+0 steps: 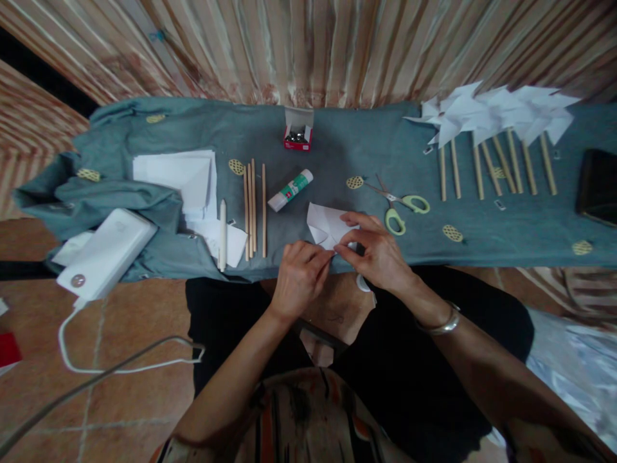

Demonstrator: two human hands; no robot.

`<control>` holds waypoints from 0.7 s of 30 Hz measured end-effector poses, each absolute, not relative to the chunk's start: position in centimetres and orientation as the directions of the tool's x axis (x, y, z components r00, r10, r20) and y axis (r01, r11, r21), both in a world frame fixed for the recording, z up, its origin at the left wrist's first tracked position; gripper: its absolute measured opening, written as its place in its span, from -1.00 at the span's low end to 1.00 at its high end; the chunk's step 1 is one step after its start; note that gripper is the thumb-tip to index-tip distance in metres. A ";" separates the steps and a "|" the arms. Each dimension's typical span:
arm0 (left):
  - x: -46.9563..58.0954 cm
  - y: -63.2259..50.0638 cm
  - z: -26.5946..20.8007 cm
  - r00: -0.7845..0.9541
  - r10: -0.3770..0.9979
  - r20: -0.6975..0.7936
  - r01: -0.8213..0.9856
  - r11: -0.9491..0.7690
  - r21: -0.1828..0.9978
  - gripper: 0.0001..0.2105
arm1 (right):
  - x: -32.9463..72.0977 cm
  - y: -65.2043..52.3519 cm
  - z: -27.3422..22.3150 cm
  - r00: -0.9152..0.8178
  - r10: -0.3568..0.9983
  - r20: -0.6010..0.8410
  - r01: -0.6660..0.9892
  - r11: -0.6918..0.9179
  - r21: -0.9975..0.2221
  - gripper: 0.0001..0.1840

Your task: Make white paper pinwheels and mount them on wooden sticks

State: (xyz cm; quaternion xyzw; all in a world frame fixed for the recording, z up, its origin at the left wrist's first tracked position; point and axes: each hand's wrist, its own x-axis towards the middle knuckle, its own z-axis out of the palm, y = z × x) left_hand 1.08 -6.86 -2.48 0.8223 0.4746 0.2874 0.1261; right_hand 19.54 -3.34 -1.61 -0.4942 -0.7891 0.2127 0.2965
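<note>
Between my two hands, at the front edge of the cloth-covered table, is a small white paper square (324,222) with cut or folded flaps. My left hand (301,273) pinches its near corner. From the right, my right hand (373,247) grips the same paper with thumb and fingers, covering part of it. Just beyond the paper lies a glue stick (291,190) with a green label. Scissors (398,204) with light green handles lie partly open beside my right hand. Left of the paper are several thin wooden sticks (252,209) and a white pen-like tool (222,236).
Finished paper pinwheels (501,116) on sticks lie in a row at the right. A small red box (297,138) of metal pins stands open at the back. White paper sheets (168,170) and a white power bank (108,252) with a cable are at the left. A dark object (598,186) sits far right.
</note>
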 end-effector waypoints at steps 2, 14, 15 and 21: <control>1.1 -6.9 -2.5 0.383 0.859 0.340 0.710 -0.510 0.486 -0.83 | 19.6 -3.3 -1.7 -0.341 0.901 0.266 0.655 0.431 -0.621 -0.83; 1.1 -6.8 -2.3 0.386 0.869 0.309 0.722 -0.493 0.485 -0.83 | 19.4 -3.4 -1.7 -0.359 0.890 0.280 0.686 0.455 -0.567 -0.83; 1.1 -6.7 -2.3 0.386 0.872 0.301 0.723 -0.488 0.488 -0.83 | 19.4 -3.4 -1.7 -0.359 0.889 0.284 0.687 0.458 -0.564 -0.83; 1.1 -6.7 -2.3 0.388 0.876 0.285 0.720 -0.482 0.500 -0.82 | 19.3 -3.4 -1.8 -0.365 0.882 0.297 0.681 0.470 -0.561 -0.90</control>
